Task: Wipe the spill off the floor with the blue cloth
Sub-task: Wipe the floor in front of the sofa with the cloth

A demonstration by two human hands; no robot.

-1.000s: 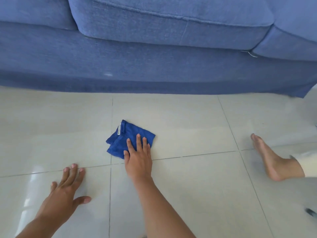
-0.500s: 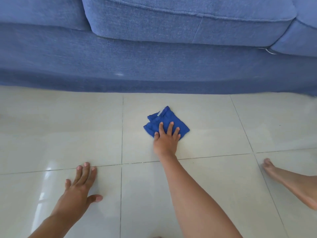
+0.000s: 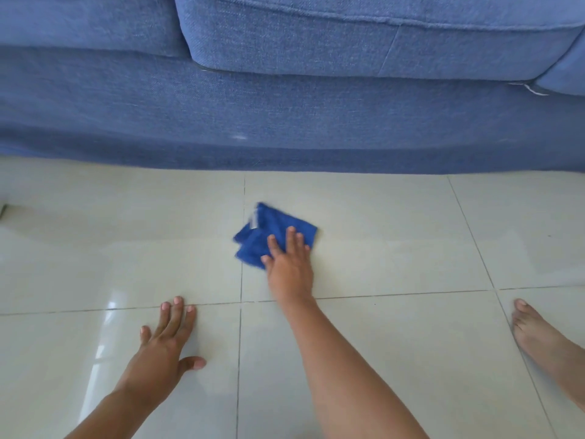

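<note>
Half a second on, my right hand (image 3: 289,264), flat and spread, has dragged the blue cloth (image 3: 269,231) back toward me; my left hand (image 3: 164,340) stays splayed on the floor (image 3: 380,217).

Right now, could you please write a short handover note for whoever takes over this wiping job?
Right hand: flat, fingers spread, pressing the blue cloth onto the tile floor.
Left hand: palm down on the floor, empty, bracing.
Cloth: crumpled, in front of the blue sofa, beside a grout line.
Done: wiping is under way; no spill is visible around the cloth.
Left: check the glossy tiles for any wet patch, finish wiping, then lift the cloth. A bare foot rests to the right.
</note>
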